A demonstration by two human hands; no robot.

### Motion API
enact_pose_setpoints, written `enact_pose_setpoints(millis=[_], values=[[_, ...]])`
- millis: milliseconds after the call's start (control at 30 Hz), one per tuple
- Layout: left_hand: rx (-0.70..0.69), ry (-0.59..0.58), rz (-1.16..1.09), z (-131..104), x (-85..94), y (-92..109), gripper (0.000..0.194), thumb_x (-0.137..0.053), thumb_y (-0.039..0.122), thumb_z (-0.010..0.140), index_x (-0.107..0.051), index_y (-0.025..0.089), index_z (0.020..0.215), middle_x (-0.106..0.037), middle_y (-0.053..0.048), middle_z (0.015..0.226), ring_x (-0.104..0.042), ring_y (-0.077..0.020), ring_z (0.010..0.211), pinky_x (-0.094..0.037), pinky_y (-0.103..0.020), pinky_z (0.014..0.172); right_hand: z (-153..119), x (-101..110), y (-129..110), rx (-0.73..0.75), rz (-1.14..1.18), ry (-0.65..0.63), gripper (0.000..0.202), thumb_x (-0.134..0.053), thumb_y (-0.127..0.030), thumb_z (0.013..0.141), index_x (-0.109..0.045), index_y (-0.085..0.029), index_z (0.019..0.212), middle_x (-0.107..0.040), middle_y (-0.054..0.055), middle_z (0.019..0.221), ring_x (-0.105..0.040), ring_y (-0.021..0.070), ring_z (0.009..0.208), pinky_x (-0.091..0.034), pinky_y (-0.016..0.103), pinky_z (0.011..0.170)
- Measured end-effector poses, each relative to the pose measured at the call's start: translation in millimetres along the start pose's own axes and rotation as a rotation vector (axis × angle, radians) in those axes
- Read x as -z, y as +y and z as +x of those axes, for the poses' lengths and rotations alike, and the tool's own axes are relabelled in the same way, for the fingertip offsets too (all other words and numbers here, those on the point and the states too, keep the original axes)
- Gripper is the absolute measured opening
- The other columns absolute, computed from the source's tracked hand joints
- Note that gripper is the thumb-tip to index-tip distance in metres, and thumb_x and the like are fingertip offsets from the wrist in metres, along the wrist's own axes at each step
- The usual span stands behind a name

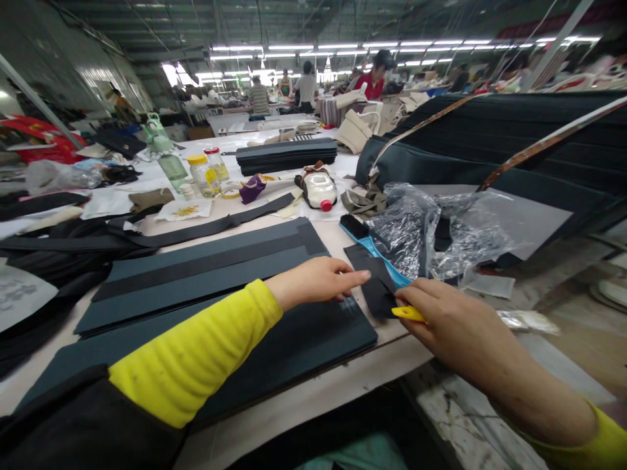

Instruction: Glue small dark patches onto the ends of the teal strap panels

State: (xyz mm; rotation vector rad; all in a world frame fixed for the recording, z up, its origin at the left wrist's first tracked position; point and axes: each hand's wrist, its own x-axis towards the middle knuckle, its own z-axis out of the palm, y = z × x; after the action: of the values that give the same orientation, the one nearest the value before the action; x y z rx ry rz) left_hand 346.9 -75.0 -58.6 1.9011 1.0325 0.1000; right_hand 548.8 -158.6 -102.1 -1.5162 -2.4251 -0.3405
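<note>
My left hand (327, 279) reaches over the dark panels with its index finger stretched out to the small black fabric pieces (376, 281); nothing shows in it. My right hand (448, 320) is closed around a tool with a yellow handle (410, 314), whose kind is hidden by my fingers. Behind the black pieces lies a blue-handled brush (377, 251) with dark bristles; the near end of its handle meets my right fingers. Stacked dark blue-green panels (274, 339) lie under my left forearm, and a black strip (196, 264) runs along the farther one.
Crumpled clear plastic (411, 222) lies beyond the brush, before a large dark stack (514, 143). A white bottle with a red cap (321, 189), jars (203, 175) and a purple cloth (252, 188) stand farther back. Black straps (59, 245) are heaped left. Several people are in the background.
</note>
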Motion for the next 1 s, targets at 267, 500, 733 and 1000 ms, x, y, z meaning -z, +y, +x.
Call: enact_pose_setpoints(millis=[267,500,733,1000], values=[[0.032,0.174,-0.364,34,-14.0,3,0.036,-0.051,0.007,0.079,-0.052,0.013,0.115,-0.062,-0.003,0.078,-0.053,-0.0067,0.048,-0.046,-0.018,0.049,3,2,-8,0.089,-0.048,0.069,0.012,-0.052,-0.019,0.081,-0.052,-0.015,0.093,-0.052,0.005,0.086,-0.049,0.0191,0.077,-0.036,0.028,0.062],[-0.028,0.359,-0.304,30,4.0,-7,0.032,-0.053,0.006,0.08,-0.054,0.011,0.111,-0.062,-0.007,0.098,-0.05,-0.0038,0.049,-0.047,-0.017,0.047,-9,-28,-4,0.027,-0.055,-0.105,0.016,-0.058,-0.005,0.07,-0.052,-0.017,0.08,-0.05,0.002,0.079,-0.051,0.0181,0.075,-0.039,0.028,0.063],[-0.021,0.294,-0.414,10,11.9,-6,0.034,-0.055,0.007,0.08,-0.053,0.012,0.114,-0.059,-0.008,0.106,-0.054,-0.0065,0.062,-0.048,-0.016,0.049,-2,-2,-10,0.064,-0.03,0.235,0.033,-0.04,-0.016,0.088,-0.045,-0.011,0.121,-0.053,0.007,0.092,-0.05,0.0189,0.078,-0.039,0.028,0.063],[-0.003,0.202,-0.268,5,2.5,-21,0.041,-0.061,0.013,0.076,-0.053,0.015,0.116,-0.057,-0.004,0.089,-0.052,-0.0072,0.058,-0.046,-0.018,0.049,-3,0,-28,0.279,0.029,0.228,0.027,-0.031,-0.006,0.089,-0.055,-0.01,0.099,-0.054,0.01,0.091,-0.051,0.0203,0.079,-0.04,0.03,0.06]])
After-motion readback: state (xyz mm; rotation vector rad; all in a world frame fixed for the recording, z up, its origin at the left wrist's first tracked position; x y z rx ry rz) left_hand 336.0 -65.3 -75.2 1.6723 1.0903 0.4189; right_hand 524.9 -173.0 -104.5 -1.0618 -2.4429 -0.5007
